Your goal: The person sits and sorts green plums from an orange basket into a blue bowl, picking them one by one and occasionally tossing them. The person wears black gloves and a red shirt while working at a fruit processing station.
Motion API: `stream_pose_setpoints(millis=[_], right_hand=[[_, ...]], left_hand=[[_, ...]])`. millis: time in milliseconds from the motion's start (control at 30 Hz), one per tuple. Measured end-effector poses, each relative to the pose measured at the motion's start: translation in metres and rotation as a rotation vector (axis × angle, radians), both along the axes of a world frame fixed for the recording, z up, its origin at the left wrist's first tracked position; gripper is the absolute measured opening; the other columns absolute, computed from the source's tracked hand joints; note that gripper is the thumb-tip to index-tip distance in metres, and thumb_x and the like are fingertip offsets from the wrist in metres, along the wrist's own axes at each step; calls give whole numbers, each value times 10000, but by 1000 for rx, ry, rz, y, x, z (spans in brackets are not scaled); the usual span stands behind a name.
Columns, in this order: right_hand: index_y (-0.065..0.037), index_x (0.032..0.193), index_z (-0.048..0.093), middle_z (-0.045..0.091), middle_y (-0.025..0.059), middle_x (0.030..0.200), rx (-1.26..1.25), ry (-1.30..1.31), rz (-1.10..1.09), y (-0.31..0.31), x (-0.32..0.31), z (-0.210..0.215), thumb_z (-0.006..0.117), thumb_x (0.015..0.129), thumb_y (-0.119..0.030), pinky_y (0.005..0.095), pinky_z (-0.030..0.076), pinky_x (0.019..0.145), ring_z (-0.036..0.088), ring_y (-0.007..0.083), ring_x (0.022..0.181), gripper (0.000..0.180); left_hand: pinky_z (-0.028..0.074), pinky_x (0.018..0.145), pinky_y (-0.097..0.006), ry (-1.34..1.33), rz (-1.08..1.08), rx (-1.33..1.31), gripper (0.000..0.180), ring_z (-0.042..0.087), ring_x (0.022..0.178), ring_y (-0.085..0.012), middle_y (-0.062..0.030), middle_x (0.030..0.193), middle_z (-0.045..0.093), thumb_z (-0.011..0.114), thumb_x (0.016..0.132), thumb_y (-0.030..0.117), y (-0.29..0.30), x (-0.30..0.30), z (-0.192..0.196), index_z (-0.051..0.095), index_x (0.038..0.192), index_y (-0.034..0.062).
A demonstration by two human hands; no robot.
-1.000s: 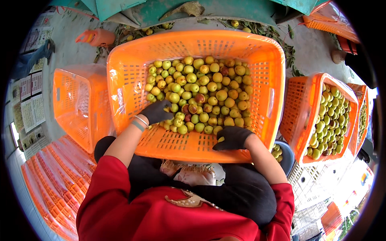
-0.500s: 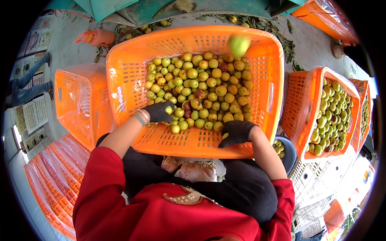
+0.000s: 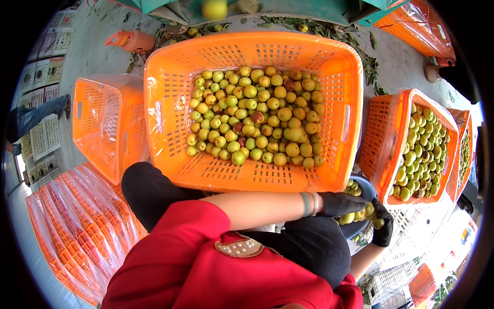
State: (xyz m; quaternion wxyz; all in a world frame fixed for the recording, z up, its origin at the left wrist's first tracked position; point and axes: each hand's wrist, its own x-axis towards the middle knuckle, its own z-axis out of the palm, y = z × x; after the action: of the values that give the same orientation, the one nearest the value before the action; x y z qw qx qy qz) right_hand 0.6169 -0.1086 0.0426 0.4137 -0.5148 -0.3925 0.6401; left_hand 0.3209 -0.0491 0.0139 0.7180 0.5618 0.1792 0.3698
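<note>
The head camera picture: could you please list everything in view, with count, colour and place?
big crate: one, orange, centre, partly filled
small fruits: many, yellow-green with a few reddish, in the big crate
empty crate: one, orange, left of the big crate
side crate: one, orange, right, full of the same fruits
flat crates: a stack, orange, plastic-wrapped, lower left
bowl: one, dark blue, lower right, holding fruits
bottle: one, orange, lying on the ground, upper left
leaves: scattered, green, behind the big crate
left hand: black glove, over the bowl
right hand: black glove, beside the bowl, fruits between both hands
</note>
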Motion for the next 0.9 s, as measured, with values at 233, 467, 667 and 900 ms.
stream_pose_setpoints(millis=[233, 467, 667, 900], right_hand=[[32, 953, 642, 661, 182, 996, -283, -33, 25, -5, 12, 7, 669, 811, -391, 414, 437, 964, 621, 298, 993, 446], [29, 880, 658, 646, 218, 1025, -55, 370, 449, 90, -110, 25, 737, 739, -292, 389, 435, 910, 608, 299, 1000, 360], [26, 936, 643, 629, 200, 1072, 5, 493, 814, 125, -151, 17, 732, 782, -217, 391, 437, 918, 594, 299, 1044, 301], [20, 1031, 608, 611, 165, 1105, 13, 524, 961, 136, -177, 13, 721, 799, -171, 400, 418, 944, 569, 287, 1072, 321]], left_hand=[[485, 671, -426, 1452, -180, 143, 223, 622, 763, -305, -112, 818, 659, 530, 826, 239, 37, -218, -20, 679, 830, 73], [513, 721, -428, 1729, -219, 262, 159, 635, 814, -292, -130, 839, 659, 537, 832, 126, 21, -248, -89, 678, 888, 76], [509, 807, -416, 1632, -395, 174, 271, 613, 947, -310, -126, 1053, 640, 525, 855, 119, 43, -252, -93, 646, 1097, 96], [490, 717, -398, 1284, -162, 12, 306, 594, 809, -301, -109, 866, 599, 660, 701, 276, 49, -279, -46, 587, 943, 104]])
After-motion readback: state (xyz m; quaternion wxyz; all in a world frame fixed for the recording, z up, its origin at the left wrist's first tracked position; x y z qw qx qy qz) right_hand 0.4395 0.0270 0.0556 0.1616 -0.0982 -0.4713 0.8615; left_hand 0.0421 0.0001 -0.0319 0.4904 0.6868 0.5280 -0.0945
